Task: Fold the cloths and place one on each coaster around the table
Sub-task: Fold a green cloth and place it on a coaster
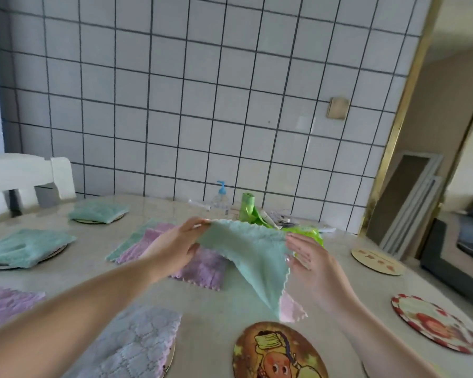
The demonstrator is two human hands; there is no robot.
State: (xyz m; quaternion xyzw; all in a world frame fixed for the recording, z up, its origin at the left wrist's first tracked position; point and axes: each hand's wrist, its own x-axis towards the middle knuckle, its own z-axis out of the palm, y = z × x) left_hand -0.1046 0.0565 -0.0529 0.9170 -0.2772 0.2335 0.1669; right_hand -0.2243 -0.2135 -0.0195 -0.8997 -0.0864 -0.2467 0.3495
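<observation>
1. Mint-green fleecy cloth with scalloped edge (246, 249): held up above the counter (213, 309), top edge stretched between both hands, lower corner drooping to a point beside a pale pink cloth corner (291, 309). Judged light, limp, non-slip; best taken at two adjacent corners.
2. Left hand (175, 246): thumb and fingertips pinching the cloth's upper left corner.
3. Right hand (309, 257): fingers fairly straight against the cloth's right edge, thumb at the fabric; grip loose.
4. Stack of lilac and mint waffle-textured cloths (191, 266): flat, unfolded, directly beneath the hands.
5. Folded mint cloths on round coasters (30, 248) (99, 211): far left; folded grey-lilac quilted cloth (137, 345) near left, on a coaster.
6. Bare round coasters: cartoon-face one (279, 353) nearest, red-rimmed one (434, 323), pale wooden one (377, 260). Stiff, flat discs.
7. Clear pump bottle (220, 195), green bag roll (247, 207): by the tiled wall.
</observation>
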